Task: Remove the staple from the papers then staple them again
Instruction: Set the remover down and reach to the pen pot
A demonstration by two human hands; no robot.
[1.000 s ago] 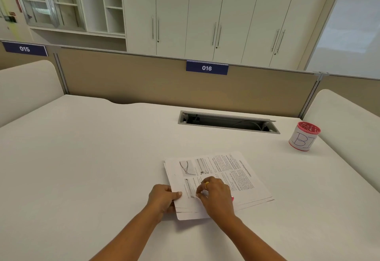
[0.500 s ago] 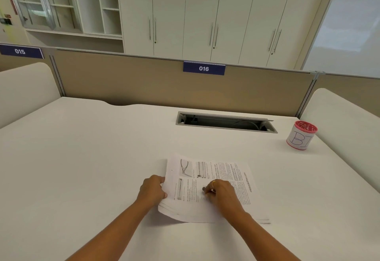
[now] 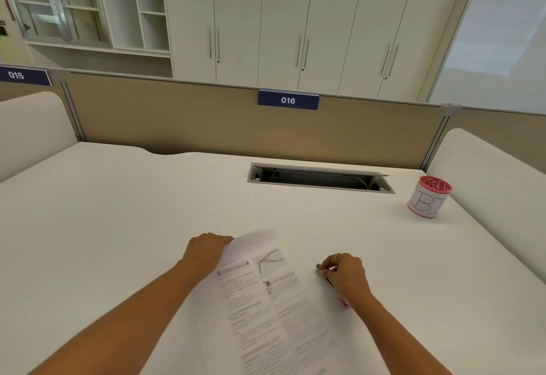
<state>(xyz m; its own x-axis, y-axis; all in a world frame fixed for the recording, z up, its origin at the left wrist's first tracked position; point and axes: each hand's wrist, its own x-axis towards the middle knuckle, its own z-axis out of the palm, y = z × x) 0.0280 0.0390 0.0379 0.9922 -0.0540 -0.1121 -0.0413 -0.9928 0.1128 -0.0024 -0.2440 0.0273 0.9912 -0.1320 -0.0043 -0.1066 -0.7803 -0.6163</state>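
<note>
White desk (image 3: 118, 212), papers (image 3: 266, 300) at its 6 o'clock, a hand on either side.
The left hand (image 3: 205, 252) grips the papers' far corner at 11 o'clock; the right hand (image 3: 345, 275), by their 3 o'clock edge, pinches a small pink-and-metal tool (image 3: 320, 271). Likely risk: held by one corner, the sheets could fan, slip or tear when the tool pries; the staple is too small to see. The papers' long axis runs 11 to 5 o'clock, heading end away from the person.

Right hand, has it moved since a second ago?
Yes. The right hand shifted right, toward the cup, judged against the desk's cable slot.
</note>
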